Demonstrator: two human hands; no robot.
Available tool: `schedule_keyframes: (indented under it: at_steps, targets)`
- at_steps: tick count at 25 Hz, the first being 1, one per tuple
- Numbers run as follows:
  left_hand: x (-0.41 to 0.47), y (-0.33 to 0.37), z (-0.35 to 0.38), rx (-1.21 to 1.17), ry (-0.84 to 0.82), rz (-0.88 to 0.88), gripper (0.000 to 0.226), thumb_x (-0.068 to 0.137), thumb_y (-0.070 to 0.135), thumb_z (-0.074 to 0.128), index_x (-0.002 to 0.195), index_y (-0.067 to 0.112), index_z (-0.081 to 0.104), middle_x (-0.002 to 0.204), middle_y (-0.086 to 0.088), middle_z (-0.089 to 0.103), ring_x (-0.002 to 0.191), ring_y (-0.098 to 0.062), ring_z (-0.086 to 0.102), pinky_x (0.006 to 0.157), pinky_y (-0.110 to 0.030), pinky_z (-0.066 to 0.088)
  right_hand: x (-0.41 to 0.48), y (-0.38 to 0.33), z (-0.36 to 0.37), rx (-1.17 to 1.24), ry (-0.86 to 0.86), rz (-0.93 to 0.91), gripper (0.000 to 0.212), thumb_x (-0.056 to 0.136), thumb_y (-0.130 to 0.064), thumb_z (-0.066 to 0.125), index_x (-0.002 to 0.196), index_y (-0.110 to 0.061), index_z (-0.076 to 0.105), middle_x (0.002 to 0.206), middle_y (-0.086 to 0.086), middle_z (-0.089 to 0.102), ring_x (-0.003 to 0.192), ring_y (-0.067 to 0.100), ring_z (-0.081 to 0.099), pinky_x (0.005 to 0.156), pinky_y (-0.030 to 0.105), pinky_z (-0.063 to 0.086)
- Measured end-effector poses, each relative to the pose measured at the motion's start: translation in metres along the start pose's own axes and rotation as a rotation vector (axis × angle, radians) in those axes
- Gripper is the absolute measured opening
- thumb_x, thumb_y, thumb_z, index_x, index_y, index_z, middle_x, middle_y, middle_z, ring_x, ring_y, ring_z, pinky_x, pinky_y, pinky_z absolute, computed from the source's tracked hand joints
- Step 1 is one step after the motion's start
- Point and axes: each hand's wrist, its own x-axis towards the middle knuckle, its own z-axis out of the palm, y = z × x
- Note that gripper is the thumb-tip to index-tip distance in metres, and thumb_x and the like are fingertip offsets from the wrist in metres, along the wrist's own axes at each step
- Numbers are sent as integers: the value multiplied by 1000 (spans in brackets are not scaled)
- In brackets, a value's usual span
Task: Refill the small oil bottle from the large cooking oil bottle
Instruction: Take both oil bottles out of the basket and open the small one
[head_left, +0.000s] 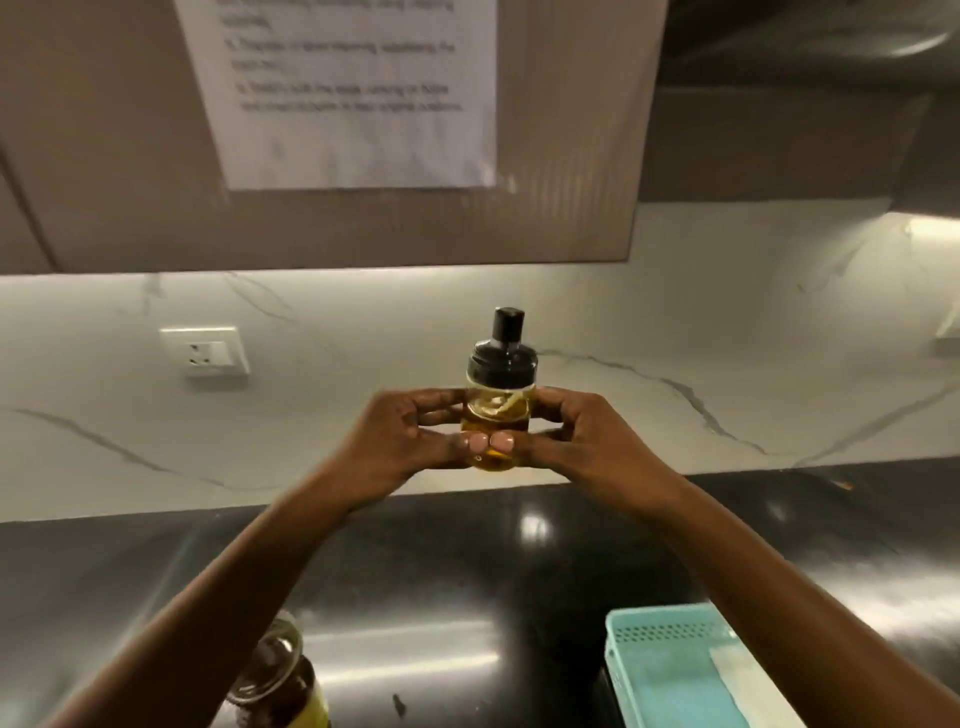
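Observation:
I hold the small oil bottle (497, 400) up in front of the marble backsplash, above the black counter. It is clear glass with a black cap and knob on top, upright, with yellow oil in its lower part. My left hand (410, 434) grips its left side and my right hand (576, 436) its right side, thumbs meeting across the front. At the bottom left, under my left forearm, stands the large cooking oil bottle (280, 680); its mouth looks uncapped and only its top shows.
A turquoise plastic basket (670, 675) with a white cloth or paper in it sits at the bottom right on the glossy black counter (467, 571). A wall socket (205, 351) is on the backsplash at left. An upper cabinet with a taped paper sheet (343, 93) hangs overhead.

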Motion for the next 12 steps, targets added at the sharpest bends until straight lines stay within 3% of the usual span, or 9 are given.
schedule_keyframes:
  at_steps: [2,6,12]
  targets:
    - [-4,28,-31,67,47,48,47,85,13,86,131,17,77,124,-2,83,117,-24,80,94,-43,67,24,-28,10,-3,2,-72,53,86,-49,80,135,-31,72,126,-16,76,116,6,72,104,34,58]
    - [-10,69,-71,82,116,95,39,83,23,82,121,26,78,115,4,85,109,-20,82,86,-32,68,56,-69,16,17,3,-177,48,88,-44,78,133,-28,73,123,-14,78,116,5,73,94,21,58]
    - [-11,92,-92,79,170,126,40,81,25,81,121,29,76,111,7,86,105,-18,83,79,-26,67,74,-100,16,36,-26,-260,53,87,-43,75,135,-21,73,124,-6,79,119,14,73,100,32,61]
